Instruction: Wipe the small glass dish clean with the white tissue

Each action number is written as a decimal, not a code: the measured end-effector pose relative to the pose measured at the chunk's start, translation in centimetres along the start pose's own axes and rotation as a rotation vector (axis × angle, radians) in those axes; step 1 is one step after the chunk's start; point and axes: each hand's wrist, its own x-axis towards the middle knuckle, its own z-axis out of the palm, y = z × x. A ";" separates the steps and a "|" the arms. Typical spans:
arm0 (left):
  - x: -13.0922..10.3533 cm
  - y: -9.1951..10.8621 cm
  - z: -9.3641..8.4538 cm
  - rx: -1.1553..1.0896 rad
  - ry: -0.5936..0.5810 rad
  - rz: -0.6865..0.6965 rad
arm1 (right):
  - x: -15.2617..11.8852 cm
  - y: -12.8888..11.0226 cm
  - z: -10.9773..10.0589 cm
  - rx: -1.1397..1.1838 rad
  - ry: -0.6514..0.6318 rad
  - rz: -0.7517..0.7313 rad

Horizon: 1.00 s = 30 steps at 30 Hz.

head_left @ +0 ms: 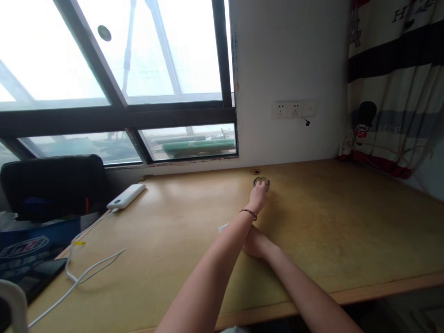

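Toward the back of the table, my left hand (258,194) reaches out with its fingers closed on the near rim of a small round glass dish (264,179) that looks like an ashtray. A braided bracelet (248,212) circles that wrist. My right hand (255,243) is low at the tabletop, crossed beneath my left forearm, which hides its fingers. Past the other side of the forearm, a small white piece (223,227) pokes out. Whether my right hand holds it cannot be seen.
A white power bank (126,196) with a white cable (95,268) lies at the left of the wooden table (347,222). Beyond the left edge are a black chair (55,180) and a blue bag (31,243). Wall sockets (288,109) and a curtain (391,92) are behind.
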 end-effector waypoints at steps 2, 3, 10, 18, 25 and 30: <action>-1.2 -3.5 -1.9 -0.029 0.080 -0.018 | 0.3 -0.4 -0.8 -0.020 -0.008 -0.018; -2.1 -5.6 -2.9 -0.045 0.116 -0.020 | 0.4 -0.5 -1.0 -0.029 -0.008 -0.020; -9.8 -20.2 -10.2 -0.164 0.296 -0.091 | 0.2 -0.1 -1.0 -0.025 0.035 0.004; -13.5 -27.8 -15.3 -0.176 0.335 -0.199 | 0.2 -0.2 -0.6 -0.034 0.055 0.039; -14.4 -29.6 -17.5 -0.143 0.283 -0.233 | 0.0 -0.2 -0.4 -0.051 0.063 0.062; -14.5 -30.7 -17.7 -0.136 0.269 -0.224 | 0.1 -0.2 -0.4 -0.062 0.060 0.071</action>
